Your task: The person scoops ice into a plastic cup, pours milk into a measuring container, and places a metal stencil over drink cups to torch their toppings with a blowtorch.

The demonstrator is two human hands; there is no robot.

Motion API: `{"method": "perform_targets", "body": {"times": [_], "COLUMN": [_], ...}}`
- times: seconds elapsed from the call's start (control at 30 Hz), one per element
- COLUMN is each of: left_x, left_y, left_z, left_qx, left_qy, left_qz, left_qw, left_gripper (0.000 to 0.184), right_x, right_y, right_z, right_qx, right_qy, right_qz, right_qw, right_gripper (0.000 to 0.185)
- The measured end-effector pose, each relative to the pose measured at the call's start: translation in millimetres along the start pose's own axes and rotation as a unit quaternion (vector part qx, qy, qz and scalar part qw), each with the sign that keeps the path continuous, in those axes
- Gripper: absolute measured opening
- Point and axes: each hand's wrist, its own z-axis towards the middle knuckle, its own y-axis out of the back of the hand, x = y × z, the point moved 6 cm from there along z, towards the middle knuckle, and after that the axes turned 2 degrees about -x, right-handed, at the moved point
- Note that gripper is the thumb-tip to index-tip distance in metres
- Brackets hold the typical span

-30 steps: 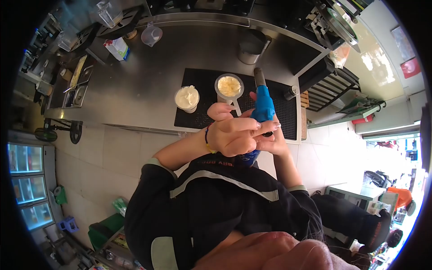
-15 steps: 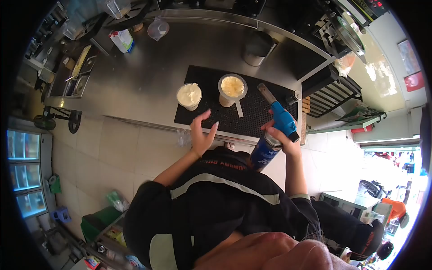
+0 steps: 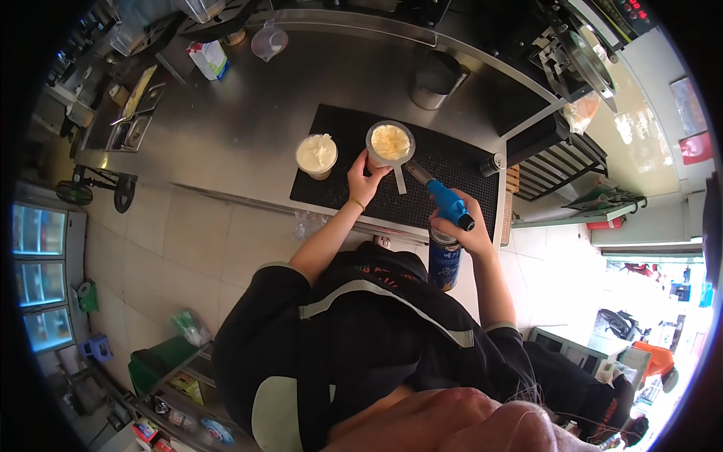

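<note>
My left hand (image 3: 366, 181) grips the lower side of a cup (image 3: 390, 143) with a pale yellow topping and a ring with a flat handle around its rim. My right hand (image 3: 473, 222) is wrapped round a blue torch (image 3: 448, 202) on a dark blue gas can (image 3: 445, 264). The torch's metal nozzle points up and left toward the cup. No flame can be made out. Left of my left hand, a second cup (image 3: 316, 154) with a creamy white topping stands at the black mat's (image 3: 444, 162) edge.
On the steel counter (image 3: 226, 128) are a metal pitcher (image 3: 435, 81), a clear measuring cup (image 3: 269, 42), and a carton (image 3: 208, 60). A small dark canister (image 3: 493, 163) stands at the mat's right side. A black rack (image 3: 561, 162) is beyond the counter's right end.
My left hand has left the torch and taken hold of the cup with the handled ring. The torch in my right hand has swung, its nozzle now close to that cup.
</note>
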Motion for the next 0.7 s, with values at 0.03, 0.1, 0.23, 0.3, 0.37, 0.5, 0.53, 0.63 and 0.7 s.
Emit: {"method": "perform_targets", "body": {"times": [0.03,0.1,0.23,0.3,0.37,0.5,0.53,0.63,0.7], "left_x": [2,3,9,5,6,5,7,6,3], "left_y": [-1,-1,-1,0,0,1,1,1,2], "left_z": [-1,0,0,0,1,1,0,0,0], "left_qx": [-0.001,-0.014,-0.003,-0.009,-0.009,-0.008,-0.010,-0.013,-0.009], "left_qy": [0.012,0.017,0.042,0.037,0.037,0.055,0.062,0.050,0.049], "left_qz": [-0.013,-0.023,0.011,0.013,0.019,0.016,0.009,0.006,0.014], "left_qw": [1.000,1.000,0.999,0.999,0.999,0.998,0.998,0.999,0.999], "left_gripper": [0.061,0.058,0.049,0.045,0.041,0.038,0.037,0.036,0.036], "right_x": [-2,-6,-7,-6,-9,-8,-8,-10,-10], "right_y": [1,2,1,-1,-3,-7,-8,-9,-10], "right_z": [2,6,16,21,26,31,33,36,38], "right_qx": [0.006,0.020,0.025,0.043,0.050,0.071,0.076,0.086,0.084], "right_qy": [0.006,0.019,0.036,0.028,0.035,0.004,-0.003,-0.017,-0.018], "right_qz": [-0.013,-0.038,-0.054,-0.034,-0.022,0.005,0.002,-0.001,0.001], "right_qw": [1.000,0.999,0.998,0.998,0.998,0.997,0.997,0.996,0.996], "right_gripper": [0.049,0.045,0.043,0.043,0.043,0.044,0.044,0.045,0.045]}}
